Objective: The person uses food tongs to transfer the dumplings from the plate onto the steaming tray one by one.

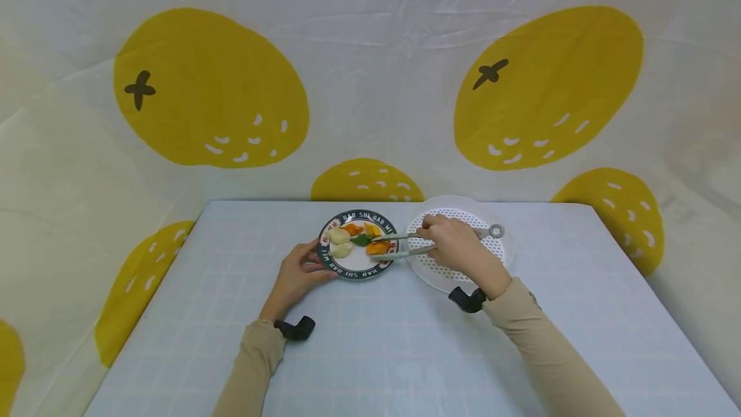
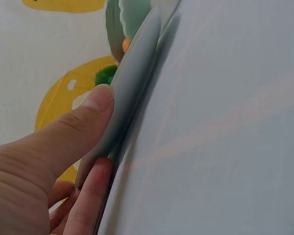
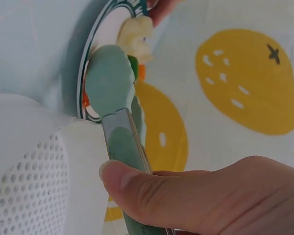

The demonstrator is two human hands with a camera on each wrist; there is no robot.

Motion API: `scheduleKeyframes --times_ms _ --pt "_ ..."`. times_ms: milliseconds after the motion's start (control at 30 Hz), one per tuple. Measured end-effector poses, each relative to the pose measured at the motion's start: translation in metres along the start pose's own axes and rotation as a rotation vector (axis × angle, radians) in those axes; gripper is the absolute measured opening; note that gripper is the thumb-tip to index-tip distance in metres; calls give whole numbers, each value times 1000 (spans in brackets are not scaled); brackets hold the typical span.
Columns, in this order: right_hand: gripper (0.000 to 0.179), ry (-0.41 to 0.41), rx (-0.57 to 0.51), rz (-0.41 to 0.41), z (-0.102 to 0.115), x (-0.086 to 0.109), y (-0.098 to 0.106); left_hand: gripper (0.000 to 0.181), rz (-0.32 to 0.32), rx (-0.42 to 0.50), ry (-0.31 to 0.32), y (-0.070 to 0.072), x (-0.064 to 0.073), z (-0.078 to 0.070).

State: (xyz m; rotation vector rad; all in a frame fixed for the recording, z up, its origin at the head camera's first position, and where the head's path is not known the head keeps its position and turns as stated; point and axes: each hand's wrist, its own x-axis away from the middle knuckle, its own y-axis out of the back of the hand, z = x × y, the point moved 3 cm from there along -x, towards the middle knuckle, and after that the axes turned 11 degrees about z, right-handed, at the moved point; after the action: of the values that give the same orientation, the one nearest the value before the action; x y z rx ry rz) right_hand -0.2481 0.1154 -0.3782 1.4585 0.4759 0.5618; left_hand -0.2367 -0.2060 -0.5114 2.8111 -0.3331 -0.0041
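A round plate (image 1: 360, 266) with a dark green lettered rim is held at its left edge by my left hand (image 1: 297, 280). The left wrist view shows the thumb at the plate's upper edge and fingers beneath, with the plate tilted. On it lie several dumpling-shaped pieces: whitish ones (image 1: 340, 250), a green one (image 1: 361, 240), an orange one (image 1: 351, 229) and a yellow one (image 1: 372, 230). My right hand (image 1: 457, 246) grips pale green and metal tongs (image 3: 120, 139). Their tips reach over the plate, one on either side of another orange dumpling-shaped piece (image 1: 378, 248).
A white round perforated tray (image 1: 507, 256) stands right beside the plate, under my right hand. Both lie toward the back edge of the pale checked table (image 1: 370, 352). Behind hangs a white cloth (image 1: 382, 101) with large yellow fruit prints.
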Motion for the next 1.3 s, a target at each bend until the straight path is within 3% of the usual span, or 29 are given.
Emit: scheduleKeyframes --times_ms 400,667,967,1167,1300 --pt "28 6 23 -92 -1 7 2 101 0 -4 20 0 0 0" --pt "30 -21 47 -210 -13 29 26 99 3 4 -9 -1 2 -1" --pt "35 -219 9 -224 -59 62 42 97 -4 -22 -29 1 1 0" --pt "38 -368 -33 -168 -85 77 27 98 -3 -33 -13 2 0 1" --pt "39 -410 -57 -120 -96 80 7 99 -4 -31 -8 0 0 0"
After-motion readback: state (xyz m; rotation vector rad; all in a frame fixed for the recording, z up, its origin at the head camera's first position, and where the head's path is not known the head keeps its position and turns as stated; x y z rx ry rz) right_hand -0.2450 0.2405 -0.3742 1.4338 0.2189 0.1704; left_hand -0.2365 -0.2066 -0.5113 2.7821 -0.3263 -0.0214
